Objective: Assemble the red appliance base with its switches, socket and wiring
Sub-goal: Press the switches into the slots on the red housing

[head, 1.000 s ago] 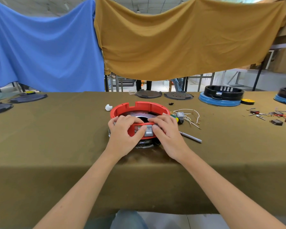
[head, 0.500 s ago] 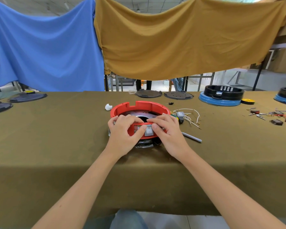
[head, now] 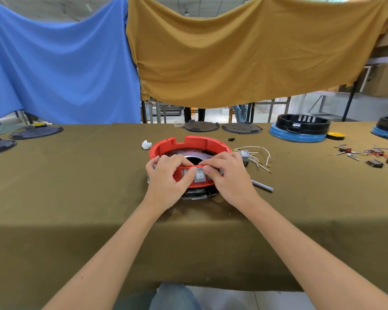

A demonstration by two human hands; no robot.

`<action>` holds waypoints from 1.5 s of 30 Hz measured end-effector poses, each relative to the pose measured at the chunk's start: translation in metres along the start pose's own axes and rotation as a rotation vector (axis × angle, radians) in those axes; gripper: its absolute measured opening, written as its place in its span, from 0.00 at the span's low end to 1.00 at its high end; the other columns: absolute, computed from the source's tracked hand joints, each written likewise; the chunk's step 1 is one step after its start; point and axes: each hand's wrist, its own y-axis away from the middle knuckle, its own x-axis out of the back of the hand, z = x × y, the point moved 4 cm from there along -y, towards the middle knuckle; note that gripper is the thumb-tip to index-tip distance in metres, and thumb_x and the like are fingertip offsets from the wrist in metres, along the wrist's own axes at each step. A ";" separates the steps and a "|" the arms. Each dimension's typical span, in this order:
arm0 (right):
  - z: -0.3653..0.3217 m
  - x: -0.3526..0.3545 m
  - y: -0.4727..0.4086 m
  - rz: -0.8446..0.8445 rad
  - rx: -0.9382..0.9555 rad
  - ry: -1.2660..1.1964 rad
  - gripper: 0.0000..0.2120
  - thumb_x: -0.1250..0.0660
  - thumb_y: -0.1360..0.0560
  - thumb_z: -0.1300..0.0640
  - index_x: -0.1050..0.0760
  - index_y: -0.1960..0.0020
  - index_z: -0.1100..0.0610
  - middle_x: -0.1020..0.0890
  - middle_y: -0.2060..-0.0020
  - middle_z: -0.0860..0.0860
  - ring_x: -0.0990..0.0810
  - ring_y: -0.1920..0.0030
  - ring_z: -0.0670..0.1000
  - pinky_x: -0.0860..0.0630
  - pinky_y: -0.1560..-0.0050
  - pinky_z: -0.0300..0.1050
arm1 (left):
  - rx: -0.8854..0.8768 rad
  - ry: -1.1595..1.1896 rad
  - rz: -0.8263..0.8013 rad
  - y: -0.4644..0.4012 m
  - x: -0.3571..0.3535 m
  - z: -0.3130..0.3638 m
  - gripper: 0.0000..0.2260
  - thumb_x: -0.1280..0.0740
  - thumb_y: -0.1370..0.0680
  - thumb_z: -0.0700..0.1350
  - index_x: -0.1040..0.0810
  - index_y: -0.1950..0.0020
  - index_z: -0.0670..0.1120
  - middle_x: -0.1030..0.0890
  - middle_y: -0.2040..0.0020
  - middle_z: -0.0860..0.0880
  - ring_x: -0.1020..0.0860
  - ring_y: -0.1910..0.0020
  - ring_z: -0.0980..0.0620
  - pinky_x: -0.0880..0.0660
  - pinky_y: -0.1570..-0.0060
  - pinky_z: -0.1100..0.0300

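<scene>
The red appliance base [head: 195, 143], a round ring with notched wall, sits on the olive cloth at the table's middle, over a shiny metal plate. A grey rocker switch [head: 199, 176] is set in its near wall. My left hand [head: 168, 182] grips the near rim left of the switch, fingers curled over the top, thumb by the switch. My right hand [head: 227, 177] grips the rim on the switch's right, thumb touching it. Loose white wiring with another switch [head: 255, 156] lies just right of the base.
A grey pen-like tool [head: 262, 186] lies right of my right hand. A white crumpled bit [head: 146, 144] is left of the base. Black lids [head: 199, 126], a black-and-blue base [head: 300, 128] and small switches with wires [head: 372, 155] sit farther back and right.
Both hands stay on the near rim; the thumbs have shifted slightly closer around the grey switch. The base has not moved.
</scene>
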 end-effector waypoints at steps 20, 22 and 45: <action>0.001 -0.002 0.013 -0.069 0.062 -0.077 0.16 0.34 0.21 0.58 0.23 0.34 0.49 0.26 0.43 0.44 0.40 0.39 0.44 0.49 0.40 0.21 | -0.055 -0.024 -0.064 0.003 0.001 0.001 0.11 0.35 0.27 0.50 0.22 0.46 0.54 0.24 0.52 0.62 0.27 0.47 0.57 0.49 0.30 0.56; 0.000 -0.001 0.013 -0.053 0.077 -0.042 0.17 0.33 0.21 0.59 0.23 0.34 0.49 0.25 0.44 0.45 0.40 0.40 0.43 0.49 0.40 0.20 | -0.061 -0.037 -0.060 0.003 0.000 0.001 0.12 0.35 0.28 0.50 0.23 0.45 0.54 0.25 0.53 0.63 0.27 0.48 0.58 0.48 0.30 0.55; -0.001 -0.003 0.014 -0.004 0.078 -0.043 0.15 0.35 0.20 0.51 0.22 0.34 0.49 0.24 0.45 0.45 0.38 0.38 0.46 0.45 0.39 0.24 | -0.044 -0.016 -0.014 0.003 -0.001 -0.001 0.08 0.36 0.24 0.57 0.24 0.48 0.57 0.23 0.57 0.59 0.28 0.48 0.62 0.46 0.31 0.55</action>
